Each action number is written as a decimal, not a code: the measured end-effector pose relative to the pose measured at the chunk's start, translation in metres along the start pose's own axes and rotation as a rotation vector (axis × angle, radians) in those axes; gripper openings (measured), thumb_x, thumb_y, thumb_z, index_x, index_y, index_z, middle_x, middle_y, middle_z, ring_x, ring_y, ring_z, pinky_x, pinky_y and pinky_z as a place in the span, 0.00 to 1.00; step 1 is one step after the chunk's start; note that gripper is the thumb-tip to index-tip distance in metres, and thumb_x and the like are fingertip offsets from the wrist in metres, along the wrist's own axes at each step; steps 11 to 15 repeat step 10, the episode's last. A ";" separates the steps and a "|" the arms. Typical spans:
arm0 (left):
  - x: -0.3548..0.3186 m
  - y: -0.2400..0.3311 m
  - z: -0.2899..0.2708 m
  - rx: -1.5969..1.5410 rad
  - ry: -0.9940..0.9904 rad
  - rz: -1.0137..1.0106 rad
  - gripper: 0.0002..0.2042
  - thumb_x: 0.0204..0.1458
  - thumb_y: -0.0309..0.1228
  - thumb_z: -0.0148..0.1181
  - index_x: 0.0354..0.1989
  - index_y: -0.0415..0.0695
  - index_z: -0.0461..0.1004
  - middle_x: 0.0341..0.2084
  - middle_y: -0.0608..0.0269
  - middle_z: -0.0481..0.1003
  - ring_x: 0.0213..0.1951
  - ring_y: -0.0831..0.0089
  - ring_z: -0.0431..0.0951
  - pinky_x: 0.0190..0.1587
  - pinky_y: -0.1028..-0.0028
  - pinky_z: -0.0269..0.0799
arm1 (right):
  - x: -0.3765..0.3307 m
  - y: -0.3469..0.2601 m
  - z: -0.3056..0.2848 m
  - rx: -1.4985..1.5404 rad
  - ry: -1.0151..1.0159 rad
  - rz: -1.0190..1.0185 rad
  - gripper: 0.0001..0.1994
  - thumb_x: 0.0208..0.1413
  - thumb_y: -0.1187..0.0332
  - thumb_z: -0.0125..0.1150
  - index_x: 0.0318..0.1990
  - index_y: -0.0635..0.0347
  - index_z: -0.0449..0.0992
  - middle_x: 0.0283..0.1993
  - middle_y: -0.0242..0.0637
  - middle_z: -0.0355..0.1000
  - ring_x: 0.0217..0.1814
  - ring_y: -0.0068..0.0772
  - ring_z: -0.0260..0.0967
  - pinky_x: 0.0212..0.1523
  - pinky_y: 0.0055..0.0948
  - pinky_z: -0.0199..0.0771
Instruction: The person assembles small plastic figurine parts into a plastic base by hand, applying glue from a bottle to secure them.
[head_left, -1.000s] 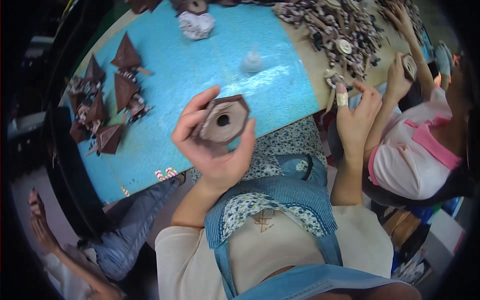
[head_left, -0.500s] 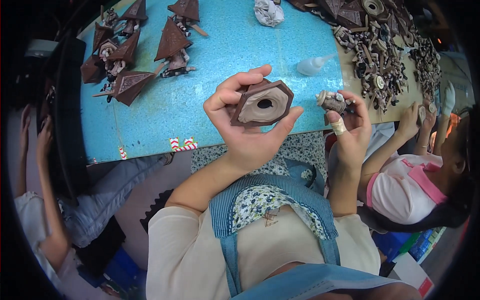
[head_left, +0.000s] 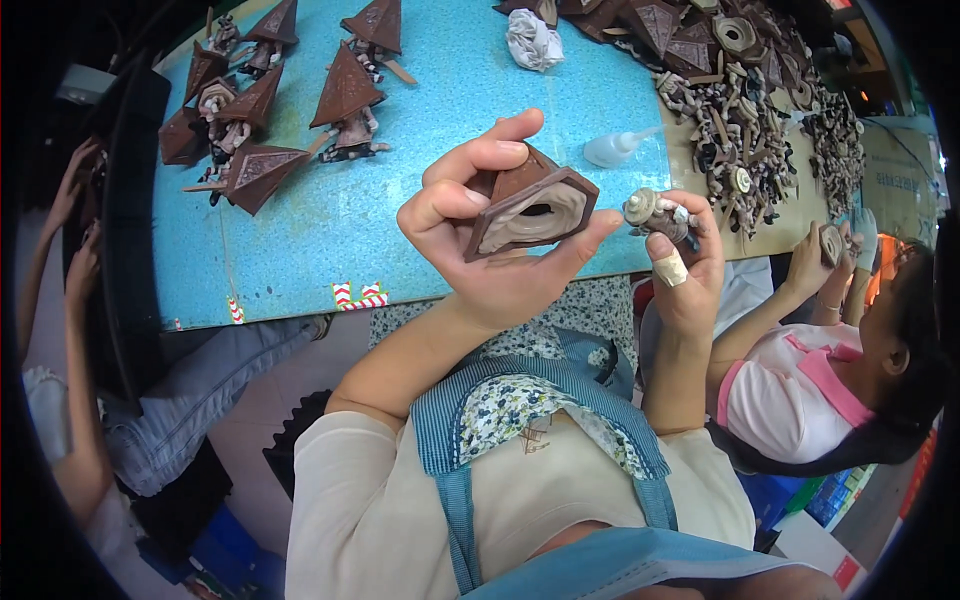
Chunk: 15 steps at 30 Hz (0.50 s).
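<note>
My left hand (head_left: 480, 225) is closed round a brown, many-sided, roof-shaped piece (head_left: 545, 212), its beige underside with a dark hole tilted toward me. To the right, my right hand (head_left: 690, 265) pinches a small greyish-brown figurine (head_left: 657, 215) with a pale, hat-like top pointing toward the roof piece. A bandage (head_left: 668, 268) is wrapped round my right thumb. The two pieces are apart, with a gap between them. Beyond my hands, a translucent squeeze bottle with a thin nozzle (head_left: 612, 149) lies on the blue tabletop (head_left: 270, 270).
Several figurines with brown pointed roofs (head_left: 345, 90) stand at the far left. A crumpled white wad (head_left: 534, 40) lies at the back. Loose figurine parts (head_left: 740, 150) are heaped on the right. A co-worker (head_left: 800, 380) sits at the right, and another person's arms (head_left: 80, 270) show at the left.
The roof piece has tipped, so its hole shows more slantwise, and my left hand has turned with it. My right hand has shifted slightly left with the figurine.
</note>
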<state>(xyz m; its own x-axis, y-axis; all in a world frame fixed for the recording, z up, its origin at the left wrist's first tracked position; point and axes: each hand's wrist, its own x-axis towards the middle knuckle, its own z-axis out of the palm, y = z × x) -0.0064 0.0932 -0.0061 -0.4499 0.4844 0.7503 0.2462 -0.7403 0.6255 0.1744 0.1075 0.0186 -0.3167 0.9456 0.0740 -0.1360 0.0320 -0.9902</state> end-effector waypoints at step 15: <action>-0.005 0.024 -0.019 -0.354 -0.436 -0.797 0.35 0.42 0.28 0.71 0.58 0.48 0.55 0.57 0.47 0.57 0.58 0.58 0.66 0.60 0.55 0.60 | 0.010 -0.019 -0.023 0.021 -0.239 -0.140 0.17 0.50 0.73 0.62 0.47 0.65 0.67 0.48 0.42 0.66 0.50 0.32 0.65 0.54 0.30 0.65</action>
